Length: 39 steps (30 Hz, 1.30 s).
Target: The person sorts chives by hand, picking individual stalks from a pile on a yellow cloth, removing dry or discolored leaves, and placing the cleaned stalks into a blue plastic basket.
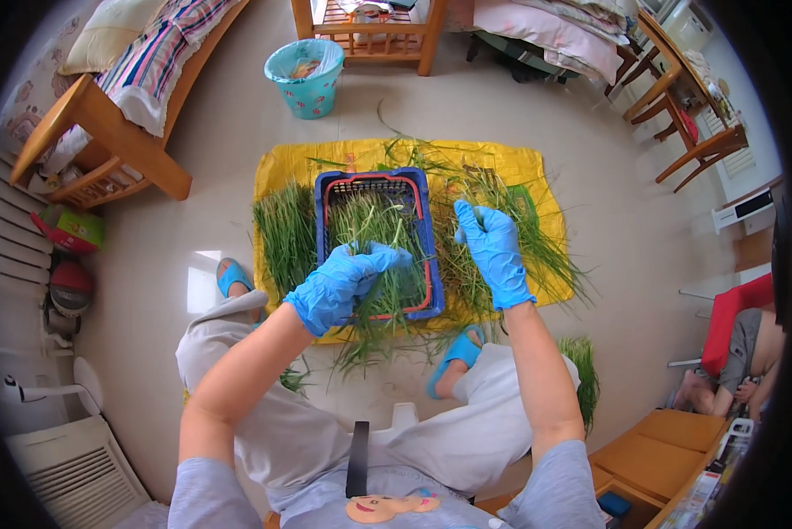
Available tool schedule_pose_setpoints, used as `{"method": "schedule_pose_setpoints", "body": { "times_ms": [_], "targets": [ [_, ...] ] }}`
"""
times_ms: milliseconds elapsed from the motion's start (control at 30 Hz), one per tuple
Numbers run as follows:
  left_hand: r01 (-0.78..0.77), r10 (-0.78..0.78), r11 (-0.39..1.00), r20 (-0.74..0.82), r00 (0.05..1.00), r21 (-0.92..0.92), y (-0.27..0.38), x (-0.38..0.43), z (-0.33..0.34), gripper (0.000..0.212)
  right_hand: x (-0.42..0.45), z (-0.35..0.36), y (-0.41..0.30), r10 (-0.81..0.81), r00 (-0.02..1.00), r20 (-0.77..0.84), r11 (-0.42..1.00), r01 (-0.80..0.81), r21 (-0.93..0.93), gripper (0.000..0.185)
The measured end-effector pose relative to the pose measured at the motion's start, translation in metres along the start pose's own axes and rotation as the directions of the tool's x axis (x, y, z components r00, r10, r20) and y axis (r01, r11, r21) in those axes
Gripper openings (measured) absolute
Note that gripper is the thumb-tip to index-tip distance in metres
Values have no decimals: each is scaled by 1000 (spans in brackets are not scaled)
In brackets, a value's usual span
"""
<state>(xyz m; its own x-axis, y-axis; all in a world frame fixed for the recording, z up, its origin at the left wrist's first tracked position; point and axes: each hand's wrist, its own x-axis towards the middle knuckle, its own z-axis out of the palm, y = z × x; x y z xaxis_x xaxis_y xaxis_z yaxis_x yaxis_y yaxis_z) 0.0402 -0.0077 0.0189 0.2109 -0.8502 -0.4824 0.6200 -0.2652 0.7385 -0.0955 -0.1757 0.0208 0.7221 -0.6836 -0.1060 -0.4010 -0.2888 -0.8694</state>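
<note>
My left hand (350,281), in a blue disposable glove, grips a bunch of chive-like green stalks (369,324), with pale ends up and leaves hanging down. It hovers over a blue plastic basket (437,281) with a red inner rim. More green stalks (359,211) lie in this basket. My right hand (495,248), gloved likewise, is raised over a loose pile of stalks (459,274) to the basket's right. Its fingers are curled; a bit of green shows by the thumb, but whether it is held is unclear. A neater bundle (283,238) lies left of the basket.
Everything rests on a yellow woven sheet (290,159) on the tiled floor (217,165). A lined turquoise bin (307,96) stands beyond it. Another green bundle (579,370) is beside my right knee. A wooden drawer unit (667,449) is at lower right; another person's legs (720,390) show near it.
</note>
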Motion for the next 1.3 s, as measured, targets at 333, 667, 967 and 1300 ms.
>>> {"method": "schedule_pose_setpoints", "body": {
  "times_ms": [333,667,967,1300],
  "targets": [
    [-12,8,999,-108,994,-34,-8,5,6,14,-7,52,-18,-36,935,352,789,-190,585,24],
    [-51,57,996,87,995,-74,-11,3,2,41,7,36,-12,21,1000,15,794,-26,607,19],
    [-150,149,989,68,987,14,-34,13,-5,23,-2,66,-12,22,993,120,856,-80,510,11],
    [-159,105,936,-185,977,-313,-20,14,-8,20,-3,39,-14,195,964,181,761,-265,592,11]
  ]
}}
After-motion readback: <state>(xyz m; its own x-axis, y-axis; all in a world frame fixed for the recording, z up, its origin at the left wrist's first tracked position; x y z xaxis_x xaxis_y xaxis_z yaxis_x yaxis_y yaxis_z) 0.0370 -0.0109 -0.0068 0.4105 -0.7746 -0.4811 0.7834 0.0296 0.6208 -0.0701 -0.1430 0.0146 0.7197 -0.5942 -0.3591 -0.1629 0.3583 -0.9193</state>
